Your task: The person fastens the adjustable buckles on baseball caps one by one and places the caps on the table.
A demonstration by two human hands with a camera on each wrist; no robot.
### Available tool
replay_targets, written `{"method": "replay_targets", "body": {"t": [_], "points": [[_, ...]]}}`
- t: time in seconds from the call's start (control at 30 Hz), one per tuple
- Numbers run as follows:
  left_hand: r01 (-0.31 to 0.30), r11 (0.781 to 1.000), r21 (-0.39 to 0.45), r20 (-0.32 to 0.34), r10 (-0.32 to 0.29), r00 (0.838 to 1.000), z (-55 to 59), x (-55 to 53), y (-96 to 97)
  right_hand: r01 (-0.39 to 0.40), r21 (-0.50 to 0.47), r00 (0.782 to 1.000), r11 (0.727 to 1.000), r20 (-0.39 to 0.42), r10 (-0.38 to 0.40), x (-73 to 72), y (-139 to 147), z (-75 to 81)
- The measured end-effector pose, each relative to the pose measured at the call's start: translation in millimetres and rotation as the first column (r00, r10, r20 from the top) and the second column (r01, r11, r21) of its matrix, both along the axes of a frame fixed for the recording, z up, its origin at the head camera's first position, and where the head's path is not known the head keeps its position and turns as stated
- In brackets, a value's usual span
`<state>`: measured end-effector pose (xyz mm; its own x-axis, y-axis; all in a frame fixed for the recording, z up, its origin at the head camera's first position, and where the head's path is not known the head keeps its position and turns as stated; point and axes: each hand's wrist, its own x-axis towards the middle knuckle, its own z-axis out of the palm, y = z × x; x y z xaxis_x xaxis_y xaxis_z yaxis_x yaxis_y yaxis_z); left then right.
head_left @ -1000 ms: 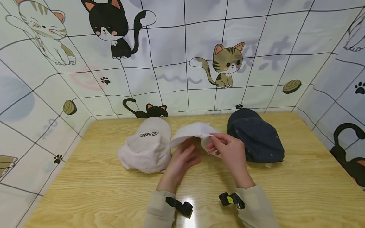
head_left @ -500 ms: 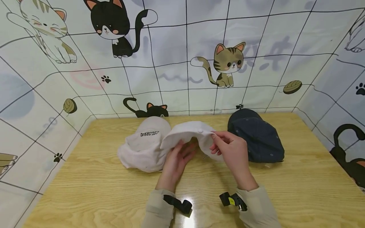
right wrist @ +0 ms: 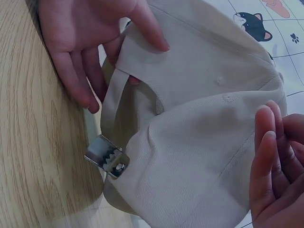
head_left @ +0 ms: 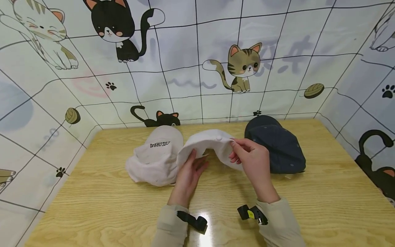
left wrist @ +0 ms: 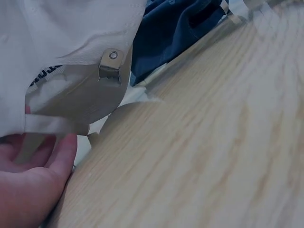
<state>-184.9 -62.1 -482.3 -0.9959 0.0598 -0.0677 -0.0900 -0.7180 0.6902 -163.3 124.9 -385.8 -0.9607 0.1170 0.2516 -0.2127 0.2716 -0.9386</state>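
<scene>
Between two other caps, a white baseball cap (head_left: 210, 134) is held up with its back opening toward me. My left hand (head_left: 189, 173) grips the cap's left rear edge, thumb outside and a finger inside, beside the loose strap (left wrist: 47, 124). Across the opening sits an open metal buckle (right wrist: 107, 154), apart from the strap. At the crown, my right hand (head_left: 254, 159) pinches the fabric between thumb and fingers. In the right wrist view, the right fingertips (right wrist: 267, 135) show at the cap's side.
A pale cap lettered COLORADO (head_left: 154, 164) lies on the left, close against the held one. To the right, behind my right hand, rests a navy cap (head_left: 280, 151). The wooden table (head_left: 108, 212) ends at a cat-print backdrop (head_left: 185, 85).
My left hand has moved up and left from under the cap to its left rear edge. The white cap has spread a little, and my right hand has shifted slightly right.
</scene>
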Motion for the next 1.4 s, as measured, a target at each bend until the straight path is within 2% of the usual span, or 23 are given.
{"method": "replay_targets", "body": {"t": [0.3,0.4,0.5,0.6,0.7,0.77,0.83,0.93,1.07,1.1,1.17,1.23,1.3,1.4], "points": [[0.039,0.998,-0.040,-0.053,-0.041,0.998,2.2,0.3,0.4,-0.004,0.024,1.000,1.000,0.004,0.004,-2.2,-1,-2.4],[0.043,0.999,-0.027,-0.040,-0.044,0.998,5.0,1.3,0.1,-0.008,0.039,1.000,0.999,-0.007,0.009,-2.8,-2,-3.8],[0.089,0.996,0.007,-0.020,-0.089,0.996,8.5,4.6,-1.6,-0.025,0.051,1.000,0.998,-0.005,0.025,-4.2,-2,-6.5],[0.182,0.982,0.056,-0.027,-0.181,0.983,11.9,9.5,-4.4,-0.069,0.068,0.997,0.995,0.030,0.067,-5.5,-1,-8.3],[0.266,0.957,0.115,-0.079,-0.258,0.963,15.1,14.6,-7.5,-0.120,0.098,0.991,0.988,0.069,0.113,-6.3,-2,-9.3],[0.302,0.941,0.151,-0.113,-0.287,0.951,16.9,17.6,-9.4,-0.135,0.127,0.989,0.983,0.084,0.125,-6.7,-2,-10.0],[0.324,0.929,0.179,-0.136,-0.302,0.943,18.4,19.9,-11.0,-0.124,0.159,0.990,0.979,0.083,0.112,-6.7,-3,-10.1],[0.343,0.912,0.223,-0.153,-0.315,0.937,19.4,21.9,-11.9,-0.069,0.242,0.997,0.968,0.039,0.061,-5.7,-6,-8.7],[0.364,0.909,0.206,-0.179,-0.330,0.927,17.9,21.4,-9.8,-0.005,0.296,0.999,0.955,-0.040,0.018,-1.4,-13,-4.3],[0.363,0.912,0.191,-0.183,-0.330,0.926,17.5,21.0,-8.8,-0.006,0.285,0.998,0.959,-0.056,0.022,-0.2,-15,-3.5],[0.333,0.926,0.181,-0.166,-0.305,0.938,16.7,19.1,-6.6,-0.007,0.266,0.994,0.964,-0.103,0.035,2.4,-19,-2.1],[0.268,0.944,0.190,-0.100,-0.253,0.962,15.9,15.8,-5.2,-0.018,0.267,0.986,0.964,-0.156,0.062,3.5,-21,-2.2],[0.181,0.956,0.229,-0.030,-0.179,0.983,15.2,11.6,-5.1,-0.037,0.306,0.971,0.951,-0.213,0.106,3.0,-23,-4.4],[0.070,0.938,0.340,0.048,-0.092,0.995,13.4,6.0,-7.3,-0.040,0.403,0.943,0.914,-0.287,0.168,1.0,-24,-8.5]]}}
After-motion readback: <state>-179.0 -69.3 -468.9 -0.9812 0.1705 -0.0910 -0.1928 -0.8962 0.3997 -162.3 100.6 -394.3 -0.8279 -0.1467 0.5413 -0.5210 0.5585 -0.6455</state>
